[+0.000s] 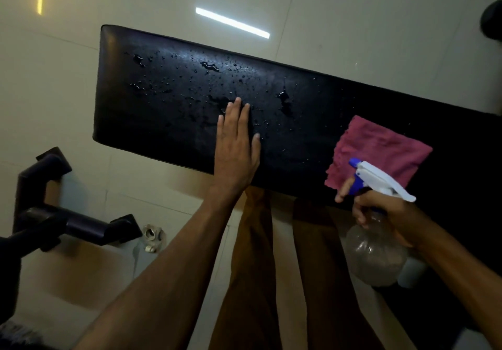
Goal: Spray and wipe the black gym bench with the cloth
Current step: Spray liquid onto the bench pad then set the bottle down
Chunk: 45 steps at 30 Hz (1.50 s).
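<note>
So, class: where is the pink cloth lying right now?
The pink cloth lies flat on the black bench, right of the left hand and just beyond the spray bottle held by the right hand.

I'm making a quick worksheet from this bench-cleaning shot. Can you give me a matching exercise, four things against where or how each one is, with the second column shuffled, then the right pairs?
Things
1. left hand
2. right hand
3. pink cloth
4. black bench

States
A. lies flat on the bench, held by no hand
B. grips the spray bottle by its neck
C. dotted with droplets and small puddles
D. lies flat, fingers straight, on the wet pad

Pairs: 1-D, 2-B, 3-A, 4-C
</note>
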Each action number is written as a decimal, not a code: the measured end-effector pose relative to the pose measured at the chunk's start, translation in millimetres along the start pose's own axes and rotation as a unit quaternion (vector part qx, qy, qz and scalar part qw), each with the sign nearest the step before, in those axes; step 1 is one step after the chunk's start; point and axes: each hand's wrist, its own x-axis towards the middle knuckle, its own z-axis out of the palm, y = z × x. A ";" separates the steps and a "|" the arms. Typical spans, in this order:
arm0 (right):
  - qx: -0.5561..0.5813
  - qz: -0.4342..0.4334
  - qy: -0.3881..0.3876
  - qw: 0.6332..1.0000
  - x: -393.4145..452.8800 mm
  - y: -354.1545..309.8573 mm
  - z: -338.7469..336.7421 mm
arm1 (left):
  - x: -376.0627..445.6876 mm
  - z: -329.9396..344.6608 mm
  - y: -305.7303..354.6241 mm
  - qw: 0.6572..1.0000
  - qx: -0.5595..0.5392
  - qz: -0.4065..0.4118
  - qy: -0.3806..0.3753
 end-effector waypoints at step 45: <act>-0.107 -0.274 0.612 0.734 -73.3 36.6 -133.3 | 16.6 26.7 93.3 0.992 0.089 0.045 -0.075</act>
